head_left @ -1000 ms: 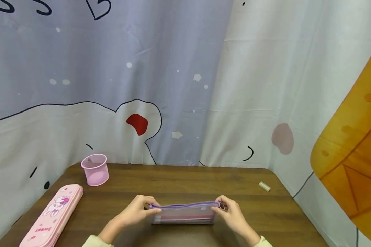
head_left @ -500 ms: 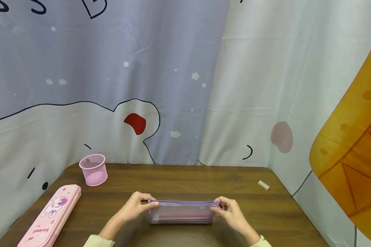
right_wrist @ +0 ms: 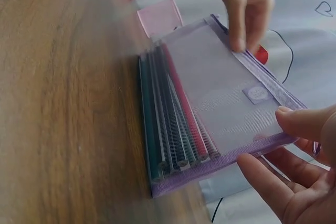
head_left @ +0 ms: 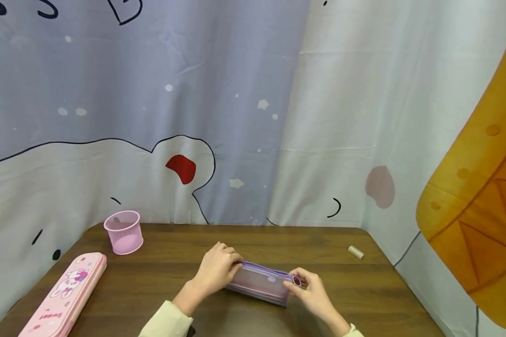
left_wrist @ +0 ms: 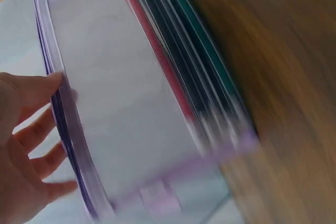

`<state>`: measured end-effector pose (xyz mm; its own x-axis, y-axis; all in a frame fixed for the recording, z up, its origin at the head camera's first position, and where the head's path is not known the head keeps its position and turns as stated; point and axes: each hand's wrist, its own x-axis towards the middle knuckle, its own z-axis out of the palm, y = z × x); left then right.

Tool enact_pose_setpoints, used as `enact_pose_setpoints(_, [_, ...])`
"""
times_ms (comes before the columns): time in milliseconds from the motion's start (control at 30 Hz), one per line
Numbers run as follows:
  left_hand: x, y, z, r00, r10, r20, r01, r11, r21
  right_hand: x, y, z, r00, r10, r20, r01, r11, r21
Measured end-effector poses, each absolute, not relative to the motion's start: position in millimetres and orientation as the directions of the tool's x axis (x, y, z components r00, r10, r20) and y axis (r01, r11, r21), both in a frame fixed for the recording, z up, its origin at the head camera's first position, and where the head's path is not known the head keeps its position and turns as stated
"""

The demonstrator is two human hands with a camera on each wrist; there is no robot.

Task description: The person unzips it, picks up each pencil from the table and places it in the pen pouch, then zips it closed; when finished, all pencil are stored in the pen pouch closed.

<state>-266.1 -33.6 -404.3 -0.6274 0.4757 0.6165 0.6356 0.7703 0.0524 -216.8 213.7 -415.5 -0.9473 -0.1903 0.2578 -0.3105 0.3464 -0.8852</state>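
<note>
A see-through mesh pencil pouch (head_left: pixel 259 283) with a purple zipper edge stands tilted over the middle front of the table. My left hand (head_left: pixel 217 268) pinches its zipper edge toward the left, thumb on one side and fingers on the other in the left wrist view. At the right end of the pouch, near the zipper's ring, my right hand (head_left: pixel 314 292) pinches the corner. Inside lie several pencils (right_wrist: pixel 181 114), red, dark and green, along the bottom. Whether the zipper is open cannot be told.
On the left of the wooden table (head_left: pixel 185 243) lies a pink pencil case (head_left: pixel 65 292) with a cartoon print. A pink cup (head_left: pixel 124 234) stands behind it. A small pale cylinder (head_left: pixel 355 252) lies at the back right. A printed curtain (head_left: pixel 236 117) hangs behind.
My left hand has shifted right and up along the zipper edge, from the pouch's left corner. The pouch has turned, its left end now farther back. My right hand keeps the right corner.
</note>
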Motion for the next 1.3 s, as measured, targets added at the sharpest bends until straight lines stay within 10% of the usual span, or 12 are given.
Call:
enact_pose_setpoints(467, [-248, 54, -412, -0.622, 0.587, 0.518, 0.783, 0.467, 0.411, -228, 212, -444, -0.93, -0.172, 0.326, -0.368, 0.4, -0.839])
enact_pose_setpoints(767, [-255, 53, -401, -0.516, 0.739, 0.433, 0.848, 0.367, 0.383, -226, 214, -443, -0.935, -0.17, 0.31, -0.353, 0.388, -0.852])
enact_pose_setpoints(1300, [-258, 48, -401, -0.543, 0.674, 0.501, 0.822, 0.304, 0.482, -227, 213, -441, -0.939, -0.178, 0.294, -0.338, 0.323, -0.884])
